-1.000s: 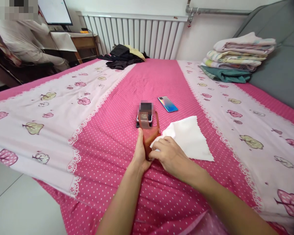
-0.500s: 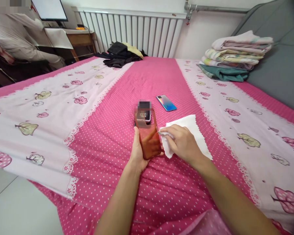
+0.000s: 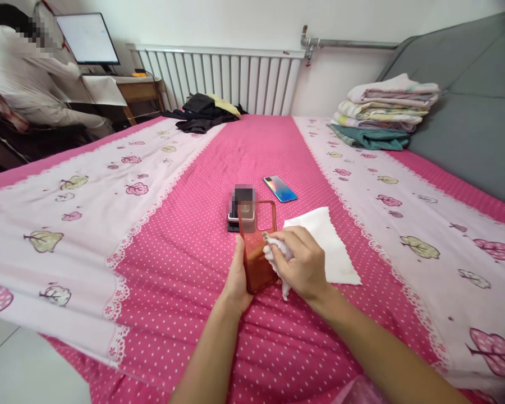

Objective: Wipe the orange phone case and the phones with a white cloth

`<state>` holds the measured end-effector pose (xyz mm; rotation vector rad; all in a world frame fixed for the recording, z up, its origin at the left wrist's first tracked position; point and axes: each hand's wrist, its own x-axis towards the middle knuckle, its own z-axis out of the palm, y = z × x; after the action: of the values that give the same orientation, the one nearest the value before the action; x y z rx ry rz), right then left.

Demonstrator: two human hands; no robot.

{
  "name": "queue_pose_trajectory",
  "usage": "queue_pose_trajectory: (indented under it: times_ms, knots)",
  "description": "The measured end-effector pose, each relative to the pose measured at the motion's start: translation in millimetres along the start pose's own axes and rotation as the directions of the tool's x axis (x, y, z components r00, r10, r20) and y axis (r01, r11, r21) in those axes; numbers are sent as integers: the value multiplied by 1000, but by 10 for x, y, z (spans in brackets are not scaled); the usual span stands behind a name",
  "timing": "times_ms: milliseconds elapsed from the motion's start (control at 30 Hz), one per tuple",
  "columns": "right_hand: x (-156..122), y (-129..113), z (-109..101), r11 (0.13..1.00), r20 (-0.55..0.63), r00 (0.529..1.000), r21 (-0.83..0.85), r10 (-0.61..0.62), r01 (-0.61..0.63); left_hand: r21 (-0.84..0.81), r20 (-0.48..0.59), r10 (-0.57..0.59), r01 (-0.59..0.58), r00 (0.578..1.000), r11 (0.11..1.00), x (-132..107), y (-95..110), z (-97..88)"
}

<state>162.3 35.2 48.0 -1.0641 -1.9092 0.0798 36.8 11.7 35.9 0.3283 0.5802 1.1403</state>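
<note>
My left hand (image 3: 235, 280) grips a see-through orange-red phone case (image 3: 258, 269) by its left side and bottom, holding it tilted above the bed. My right hand (image 3: 305, 261) is closed on a crumpled white cloth (image 3: 280, 252), which touches the inner face of the case at its right side. Just beyond the case lie stacked dark phones (image 3: 234, 220), partly blurred and partly behind its top edge. A blue, shiny-backed phone (image 3: 280, 189) rests farther off on the bed. Beside my right hand a white cloth (image 3: 336, 261) is spread flat.
A pink dotted bedsheet (image 3: 185, 235) covers the bed. Dark clothes (image 3: 206, 115) lie at its far edge before a radiator (image 3: 223, 78). Folded bedding (image 3: 382, 112) is piled by the grey headboard (image 3: 458, 101). A person (image 3: 29, 78) sits at a desk with a monitor (image 3: 87, 39).
My right hand has brought the crumpled cloth leftward from beside the case onto it. The camera view has tilted up a little and turned slightly right.
</note>
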Motion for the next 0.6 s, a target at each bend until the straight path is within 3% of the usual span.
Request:
queue_pose_trajectory:
  times_ms: [267, 600]
  knots:
    - [-53, -11, 83, 999, 30, 999, 49, -9, 8, -58, -100, 27, -33, 995, 998, -18, 4, 38]
    - [-63, -9, 90, 998, 59, 998, 66, -6, 2, -84, -76, 41, -48, 996, 995, -6, -36, -25]
